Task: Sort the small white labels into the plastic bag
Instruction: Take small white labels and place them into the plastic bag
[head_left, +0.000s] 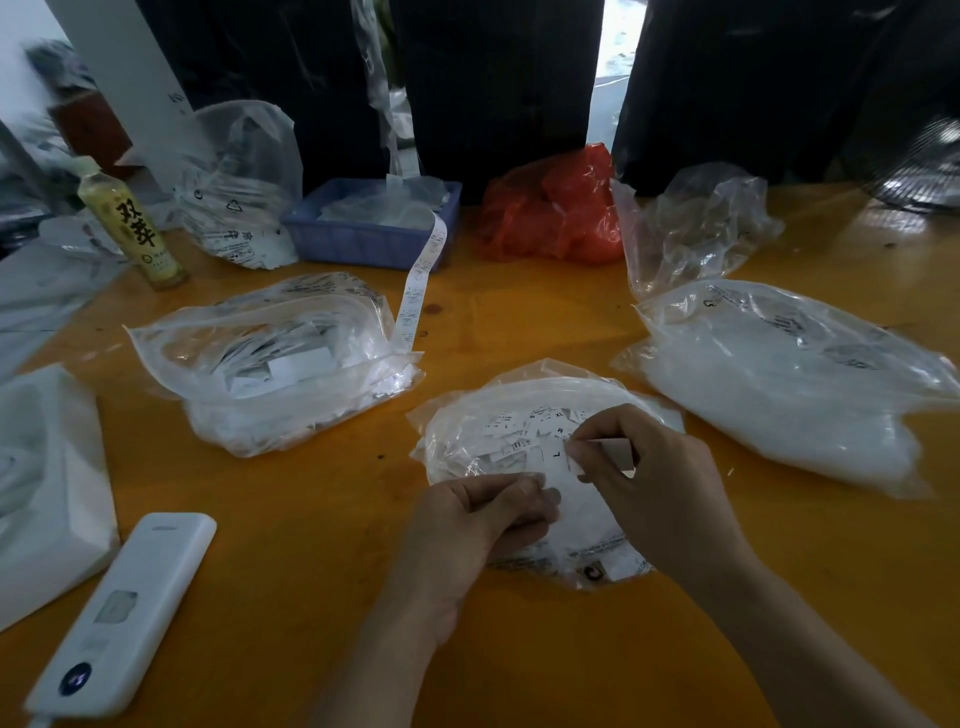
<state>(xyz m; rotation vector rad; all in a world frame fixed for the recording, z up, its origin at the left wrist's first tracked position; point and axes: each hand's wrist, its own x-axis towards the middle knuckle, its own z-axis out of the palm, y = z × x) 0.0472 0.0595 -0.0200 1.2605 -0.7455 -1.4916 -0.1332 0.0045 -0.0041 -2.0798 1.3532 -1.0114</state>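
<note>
**Labels could spill at the bag mouth**

I take the table (311, 597) as my landmark, and the plastic bag (467, 447) lies on it just in front of me, mouth open and turned away from me. My hands sit close together over its near half. My left hand (483, 525) has its fingers curled on the bag's near film, and I judge it is holding the plastic down. My right hand (660, 483) pinches a small white piece at its fingertips (576, 449), right over the heap of labels (524, 431) inside, several showing L, M and XL.

The risk, as I read it: the film is slack and slippery, so a tug from the left hand could tip the heap out onto the table. The labels are light, and a loose pinch could drop one outside the mouth.

On the table's right side a big full bag (789, 379) lies near my right hand and crowds that side. To the left lies another open bag of tags (270, 364), close enough that a stray label might land in the wrong one. Beyond it, a paper strip (415, 291) trails from a blue basket (363, 239). A white remote (124, 608) lies at the near left, well apart.
</note>
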